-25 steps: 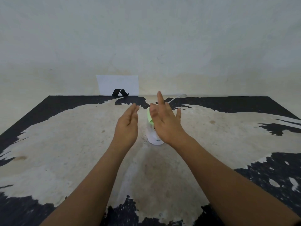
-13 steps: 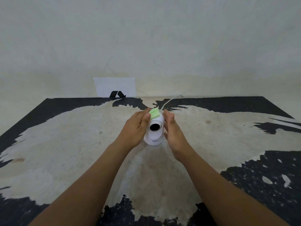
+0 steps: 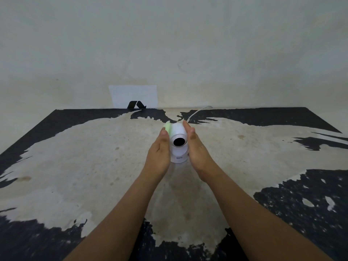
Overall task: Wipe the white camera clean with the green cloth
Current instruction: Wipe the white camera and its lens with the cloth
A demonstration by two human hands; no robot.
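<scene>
The white camera (image 3: 178,147) stands upright on the worn table (image 3: 75,166), its round black lens facing me. My left hand (image 3: 159,155) presses the folded green cloth (image 3: 168,127) against the upper left side of the camera's head; only a strip of cloth shows past my fingertips. My right hand (image 3: 196,151) lies flat against the camera's right side, fingers straight and together. A thin white cable (image 3: 197,112) runs from behind the camera toward the wall.
The table top is black with large worn pale patches. A white card with a black logo (image 3: 134,97) leans on the wall at the table's far edge. The wall rises straight behind the table.
Both hands came down from hovering above the camera and closed in on its sides. The cloth slid from the top of the head to its upper left side.
</scene>
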